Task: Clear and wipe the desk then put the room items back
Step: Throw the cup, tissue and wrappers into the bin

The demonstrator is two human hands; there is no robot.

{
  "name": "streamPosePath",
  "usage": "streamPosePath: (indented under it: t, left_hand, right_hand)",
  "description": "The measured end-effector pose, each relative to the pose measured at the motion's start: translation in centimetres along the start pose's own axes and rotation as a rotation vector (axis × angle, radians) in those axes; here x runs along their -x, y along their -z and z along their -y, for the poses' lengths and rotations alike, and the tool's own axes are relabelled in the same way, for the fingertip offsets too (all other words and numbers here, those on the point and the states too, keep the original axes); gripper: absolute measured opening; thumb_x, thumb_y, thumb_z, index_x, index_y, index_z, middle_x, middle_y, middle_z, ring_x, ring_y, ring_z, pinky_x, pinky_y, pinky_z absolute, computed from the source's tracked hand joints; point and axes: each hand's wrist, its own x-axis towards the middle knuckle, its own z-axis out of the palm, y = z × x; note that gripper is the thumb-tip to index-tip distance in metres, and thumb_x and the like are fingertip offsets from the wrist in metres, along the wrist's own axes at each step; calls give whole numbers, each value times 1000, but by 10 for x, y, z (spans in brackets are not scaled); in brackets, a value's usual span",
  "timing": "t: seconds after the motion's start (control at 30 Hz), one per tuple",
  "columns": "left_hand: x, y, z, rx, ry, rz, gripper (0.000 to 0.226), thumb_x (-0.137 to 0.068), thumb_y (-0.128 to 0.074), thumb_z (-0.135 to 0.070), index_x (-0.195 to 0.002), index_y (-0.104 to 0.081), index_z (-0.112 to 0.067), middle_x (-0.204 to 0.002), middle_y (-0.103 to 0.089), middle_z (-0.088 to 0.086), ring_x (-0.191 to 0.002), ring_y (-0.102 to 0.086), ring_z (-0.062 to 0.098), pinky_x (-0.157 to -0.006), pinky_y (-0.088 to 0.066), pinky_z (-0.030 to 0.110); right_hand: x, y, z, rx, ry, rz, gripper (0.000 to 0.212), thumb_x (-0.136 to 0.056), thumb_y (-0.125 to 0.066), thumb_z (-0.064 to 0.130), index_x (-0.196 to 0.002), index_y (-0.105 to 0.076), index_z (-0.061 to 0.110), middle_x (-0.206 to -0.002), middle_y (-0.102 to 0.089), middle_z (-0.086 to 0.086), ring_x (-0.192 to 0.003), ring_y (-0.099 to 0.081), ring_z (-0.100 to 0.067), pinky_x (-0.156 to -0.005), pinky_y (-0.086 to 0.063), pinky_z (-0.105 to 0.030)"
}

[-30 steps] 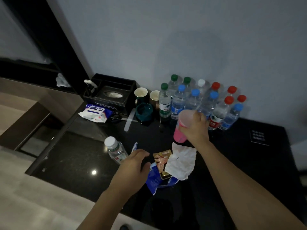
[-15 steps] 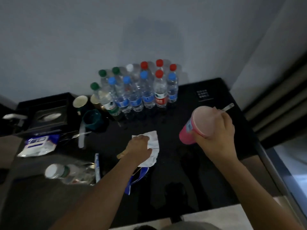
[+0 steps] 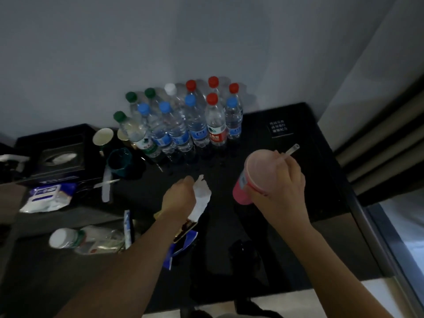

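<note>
Left hand (image 3: 181,198) grasps crumpled tissue (image 3: 201,198), now raised off desk (image 3: 298,203) centre | right hand (image 3: 278,191) still clasps pink cup (image 3: 252,177) with straw (image 3: 291,150), right side | wrappers (image 3: 183,237) uncovered near front edge.

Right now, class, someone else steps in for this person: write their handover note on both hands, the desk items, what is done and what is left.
Left hand: grips a crumpled white tissue, with wrappers below the wrist.
Right hand: holds the pink cup with its straw, lifted above the desk.
On the desk: upright water bottles by the wall, mugs, tissue box, wipes pack, one bottle lying down.
Done: rubbish picked up.
Left: clear the rest, wipe, put things back.
</note>
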Motion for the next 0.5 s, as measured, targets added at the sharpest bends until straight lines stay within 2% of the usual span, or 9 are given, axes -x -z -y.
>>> streamPosePath:
  t: [0.1, 0.17, 0.27, 0.4, 0.5]
  left_hand:
    - [18, 39, 4, 140, 81, -128, 12, -98, -44, -10, -102, -54, -13, -82, -63, 8, -71, -59, 25, -59, -44, 37]
    - [29, 68, 14, 218, 116, -245, 18, -98, -45, -10, -110, -58, -13, -84, -66, 10, -76, -63, 29, -66, -50, 39]
    - [45, 107, 34, 265, 193, -385, 26, -96, -48, -12, -117, -63, -13, -91, -71, 13, -83, -66, 31, -70, -50, 33]
    - [85, 158, 69, 373, 316, -537, 24, -97, -50, -14, -115, -66, -17, -92, -71, 7, -82, -66, 24, -73, -55, 37]
    - [127, 185, 95, 512, 438, -675, 19, -97, -50, -16, -103, -66, -24, -83, -68, -5, -73, -63, 10, -64, -52, 29]
  right_hand:
    - [-8, -4, 27, -52, 77, 21, 102, -70, -78, 39, -148, -14, 22, -150, -16, -1, -135, -19, -28, -109, -34, -50]
    - [-14, -9, 47, -56, 165, 20, 98, -71, -78, 36, -147, -16, 25, -150, -16, 1, -135, -21, -29, -107, -35, -52]
    - [-20, -18, 82, -56, 257, 7, 97, -70, -79, 40, -145, -19, 23, -149, -18, 0, -135, -23, -30, -109, -34, -52]
    - [-20, -39, 142, -72, 412, 76, 96, -69, -79, 43, -144, -23, 22, -148, -21, -1, -135, -26, -30, -108, -34, -53]
    - [-11, -57, 186, -101, 489, 112, 95, -68, -80, 43, -143, -25, 22, -147, -24, -2, -134, -29, -29, -107, -36, -55]
